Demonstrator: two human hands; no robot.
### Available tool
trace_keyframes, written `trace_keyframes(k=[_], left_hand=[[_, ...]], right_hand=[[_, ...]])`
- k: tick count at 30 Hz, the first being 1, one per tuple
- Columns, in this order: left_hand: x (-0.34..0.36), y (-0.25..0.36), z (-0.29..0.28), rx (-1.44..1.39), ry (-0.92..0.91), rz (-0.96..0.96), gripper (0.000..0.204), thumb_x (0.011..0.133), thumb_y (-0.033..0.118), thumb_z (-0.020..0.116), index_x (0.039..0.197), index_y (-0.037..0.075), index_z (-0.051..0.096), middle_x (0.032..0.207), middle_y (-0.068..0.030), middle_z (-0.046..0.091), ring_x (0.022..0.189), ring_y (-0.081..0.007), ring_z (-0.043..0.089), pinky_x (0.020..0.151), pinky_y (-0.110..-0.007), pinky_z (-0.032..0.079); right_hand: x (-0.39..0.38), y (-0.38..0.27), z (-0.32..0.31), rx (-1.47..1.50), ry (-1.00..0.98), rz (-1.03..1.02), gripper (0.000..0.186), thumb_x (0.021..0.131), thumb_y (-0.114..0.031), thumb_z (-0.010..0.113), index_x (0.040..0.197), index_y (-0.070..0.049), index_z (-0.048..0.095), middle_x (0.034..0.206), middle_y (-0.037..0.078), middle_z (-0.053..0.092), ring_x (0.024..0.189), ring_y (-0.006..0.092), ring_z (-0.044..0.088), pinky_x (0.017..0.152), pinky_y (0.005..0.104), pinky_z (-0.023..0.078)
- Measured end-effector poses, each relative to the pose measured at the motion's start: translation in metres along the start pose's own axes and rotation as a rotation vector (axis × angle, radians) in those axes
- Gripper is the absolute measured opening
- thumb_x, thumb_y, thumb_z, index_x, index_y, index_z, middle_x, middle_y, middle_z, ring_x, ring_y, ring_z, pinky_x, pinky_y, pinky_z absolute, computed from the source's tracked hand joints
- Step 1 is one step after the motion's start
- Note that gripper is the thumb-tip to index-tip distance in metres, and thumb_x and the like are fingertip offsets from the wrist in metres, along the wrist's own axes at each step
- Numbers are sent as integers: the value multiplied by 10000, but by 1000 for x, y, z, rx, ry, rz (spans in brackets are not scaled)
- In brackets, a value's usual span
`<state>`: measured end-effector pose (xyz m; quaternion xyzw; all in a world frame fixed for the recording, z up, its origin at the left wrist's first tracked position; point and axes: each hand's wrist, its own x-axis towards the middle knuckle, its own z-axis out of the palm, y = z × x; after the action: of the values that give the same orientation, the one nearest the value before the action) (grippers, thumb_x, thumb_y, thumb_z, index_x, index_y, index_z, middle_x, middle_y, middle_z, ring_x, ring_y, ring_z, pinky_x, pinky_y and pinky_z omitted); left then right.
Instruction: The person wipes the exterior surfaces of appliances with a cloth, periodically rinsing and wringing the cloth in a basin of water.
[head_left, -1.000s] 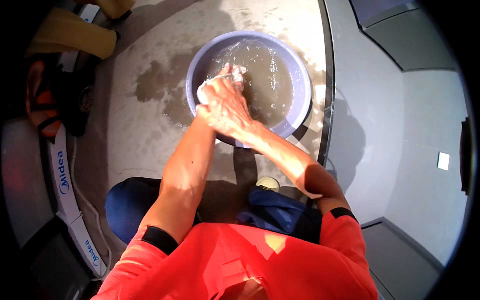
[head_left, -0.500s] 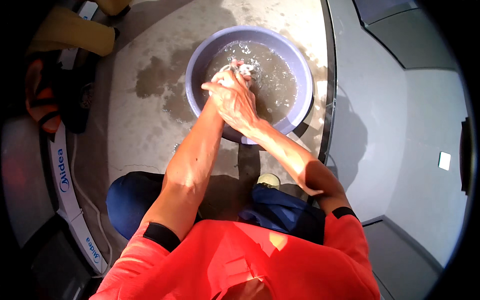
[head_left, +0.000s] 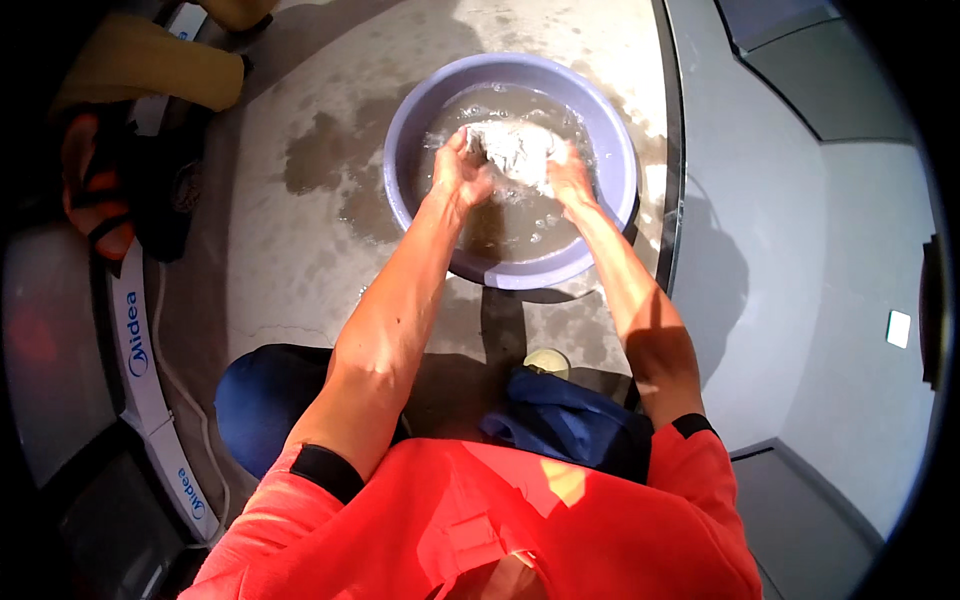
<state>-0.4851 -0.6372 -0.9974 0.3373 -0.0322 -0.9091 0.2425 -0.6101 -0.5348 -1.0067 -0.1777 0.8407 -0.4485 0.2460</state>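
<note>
A white cloth [head_left: 515, 150], wet and crumpled, is stretched between my two hands over murky water [head_left: 500, 228] in a round purple basin [head_left: 402, 170]. At the cloth's left end, my left hand [head_left: 461, 172] is closed on it with the thumb up. My right hand [head_left: 570, 178] grips the right end and is slightly smeared by motion. Fingers of both hands are partly hidden by the cloth and the splashing water.
The basin stands on a concrete floor [head_left: 290, 270] with damp patches. A grey panel [head_left: 740, 180] runs along the right. To the left lie a white strip [head_left: 135, 330], a cable [head_left: 175, 375] and an orange-and-black item [head_left: 95, 190]. A tan trouser leg [head_left: 150, 65] shows at upper left.
My hands were clasped together around the bunched cloth at the basin's left-centre. Now they have parted, the right one moving rightward, and the cloth is spread between them.
</note>
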Motion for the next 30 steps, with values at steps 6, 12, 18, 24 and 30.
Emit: trace_keyframes(k=[6,12,18,24,30], left_hand=[[51,38,-79,-46,-866,-283,568,934,494,349,1239,29,466,1159,-191,520,1158,-341,433,1053,-548,254],[4,1,-14,-28,-283,-152,290,939,315,429,1057,77,544,923,-119,622,850,-253,606,831,-455,500],[25,-58,4,116,-4,-77,215,940,244,421,1021,103,562,976,-100,632,830,-252,637,730,-389,547],[22,11,-30,-330,-702,-234,478,921,429,348,1134,42,531,1088,-161,566,1044,-329,537,971,-477,397],[-5,-41,38,153,-110,-242,402,923,396,353,1095,96,559,1164,-146,555,1097,-306,527,964,-504,399]], right_hand=[[-67,-102,37,-333,-529,-860,175,780,-67,553,940,-22,604,830,147,595,828,286,589,757,366,477],[-93,-105,33,-377,-132,-1045,152,714,-151,672,825,-56,627,1039,150,483,935,325,518,827,420,429],[15,-56,8,326,-358,64,272,702,-97,647,972,-60,653,1151,198,527,1029,269,559,875,364,462],[-58,-83,29,-368,-332,-837,311,849,-140,527,1149,-142,612,1317,121,474,1232,269,442,1032,427,311],[-7,-31,-9,-417,-112,-1159,348,882,-122,478,1224,-150,536,1228,102,547,1185,285,482,1010,438,334]])
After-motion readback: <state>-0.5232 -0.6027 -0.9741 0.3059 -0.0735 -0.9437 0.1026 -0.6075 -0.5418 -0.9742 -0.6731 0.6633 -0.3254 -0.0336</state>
